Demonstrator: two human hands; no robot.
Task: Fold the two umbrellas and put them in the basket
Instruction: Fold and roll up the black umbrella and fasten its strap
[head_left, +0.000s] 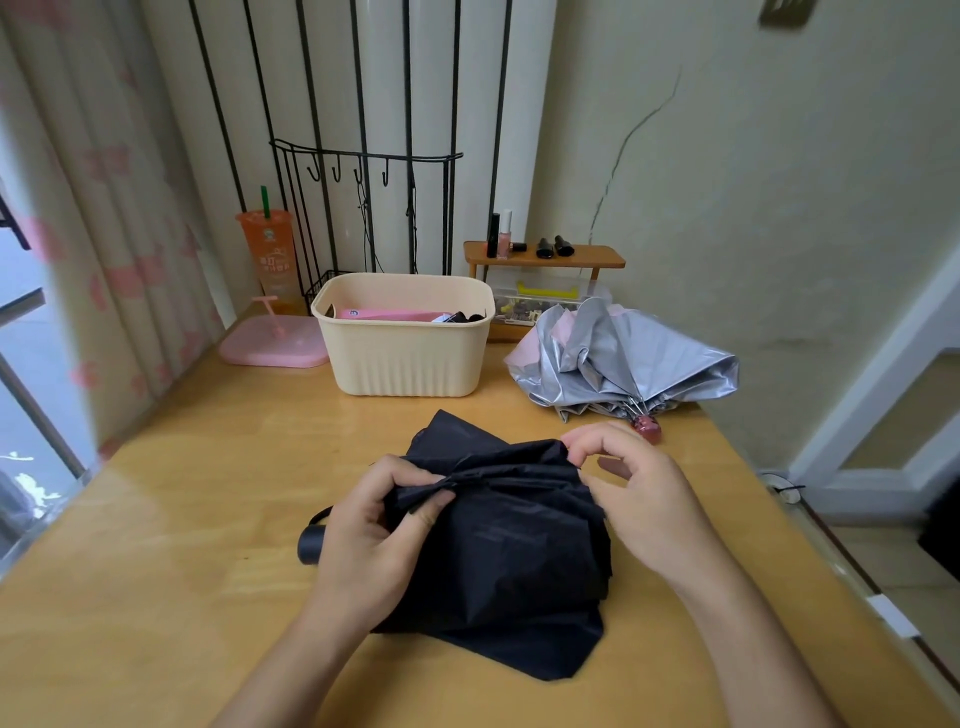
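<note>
The left hand (374, 525) grips the gathered cloth of the black umbrella (509, 551) near the front edge of the counter (182, 519), probably to steady it. The right hand (639, 493) pinches one fold, seemingly to straighten it.

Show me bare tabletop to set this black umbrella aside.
Bare wooden tabletop lies left of the black fabric umbrella, up to the pink plastic tray and cream ribbed basket. A strip separates basket and umbrella. Crowded far right: the crumpled silver umbrella.
</note>
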